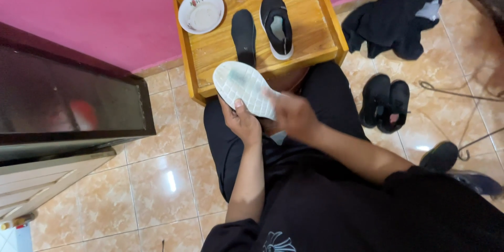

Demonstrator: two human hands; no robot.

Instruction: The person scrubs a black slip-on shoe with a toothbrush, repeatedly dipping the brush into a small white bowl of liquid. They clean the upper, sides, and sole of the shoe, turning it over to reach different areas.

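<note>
Head view: left hand grips upturned shoe, white sole exposed; blurred right hand on its near end, grip unclear.

I see the shoe held sole-up over my lap, left hand under it, right hand at its right. Behind it stands the wooden tray table, bearing a dish at left, an insole, then another shoe. On the floor to the right lie a pair of shoes (garment behind them).
</note>
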